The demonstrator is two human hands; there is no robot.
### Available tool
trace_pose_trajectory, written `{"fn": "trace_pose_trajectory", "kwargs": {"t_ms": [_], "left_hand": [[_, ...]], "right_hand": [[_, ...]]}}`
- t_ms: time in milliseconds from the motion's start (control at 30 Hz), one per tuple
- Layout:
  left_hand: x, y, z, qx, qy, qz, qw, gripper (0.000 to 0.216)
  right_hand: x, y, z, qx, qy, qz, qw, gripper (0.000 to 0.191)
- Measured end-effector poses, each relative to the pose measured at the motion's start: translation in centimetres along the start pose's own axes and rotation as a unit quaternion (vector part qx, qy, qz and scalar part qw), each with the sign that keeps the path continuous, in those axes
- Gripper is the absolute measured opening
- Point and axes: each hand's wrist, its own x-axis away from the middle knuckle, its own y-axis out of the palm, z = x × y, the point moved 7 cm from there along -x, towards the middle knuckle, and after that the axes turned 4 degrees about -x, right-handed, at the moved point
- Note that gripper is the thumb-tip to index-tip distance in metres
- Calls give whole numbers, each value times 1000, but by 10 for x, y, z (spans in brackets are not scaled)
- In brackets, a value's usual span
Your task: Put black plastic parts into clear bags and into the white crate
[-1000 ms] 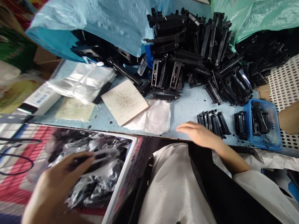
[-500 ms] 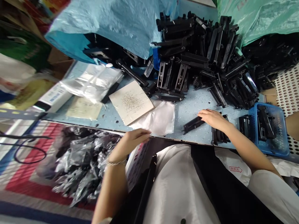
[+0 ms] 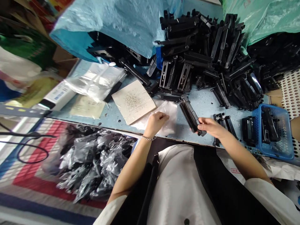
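Note:
My right hand (image 3: pixel 209 126) grips the lower end of a long black plastic part (image 3: pixel 189 113), lifted and tilted with its far end toward the pile. Over a stack of clear plastic bags (image 3: pixel 170 107) at the table's near edge is my left hand (image 3: pixel 157 122). Its thumb and fingers are pinched together on a bag's edge. Left of the bags, partly over them, lies a pale square board (image 3: pixel 133 101) strewn with small grains. More black parts (image 3: pixel 226 123) stand in a short row just right of my right hand.
A big pile of black parts (image 3: pixel 187 59) fills the table's back, between a blue bag (image 3: pixel 112 22) and a green bag (image 3: pixel 264 18). At right stands a blue basket (image 3: pixel 289 137) of parts. Bagged parts (image 3: pixel 93 162) fill a crate below left; wrapped bags (image 3: pixel 93 81) lie at left.
My right hand has picked the black part up off the table and turned it. My left hand has moved right, from the table edge onto the plastic bags, and its fingers have closed.

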Motion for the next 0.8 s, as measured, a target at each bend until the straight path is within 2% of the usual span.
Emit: {"fn": "trace_pose_trajectory", "kwargs": {"t_ms": [67, 133, 200, 267, 367, 467, 533, 667, 733, 800], "left_hand": [[0, 1, -1, 17, -19, 0, 1000, 18], [1, -3, 1, 14, 7, 27, 1000, 14], [5, -10, 9, -38, 91, 70, 993, 19], [16, -13, 19, -112, 187, 100, 971, 32], [35, -12, 33, -167, 266, 110, 943, 48], [61, -6, 53, -149, 323, 101, 929, 56], [78, 0, 66, -116, 359, 79, 922, 60], [94, 3, 75, -58, 377, 70, 922, 62], [94, -1, 71, -55, 374, 99, 920, 62], [95, -2, 69, -68, 387, 126, 911, 65]], "right_hand": [[-10, 29, 18, -155, 26, -53, 986, 46], [-18, 45, 45, -250, 77, -41, 964, 43], [-23, 50, 70, -315, 119, 1, 941, 38], [-23, 53, 84, -369, 143, 12, 918, 34], [-24, 66, 85, -445, 173, -36, 878, 36], [-31, 77, 74, -511, 162, -64, 842, 43], [-36, 80, 68, -518, 137, -57, 843, 45], [-38, 71, 59, -430, 42, 4, 902, 23], [-35, 73, 57, -409, 48, -28, 911, 28], [-31, 81, 58, -422, 92, -87, 898, 43]]}}
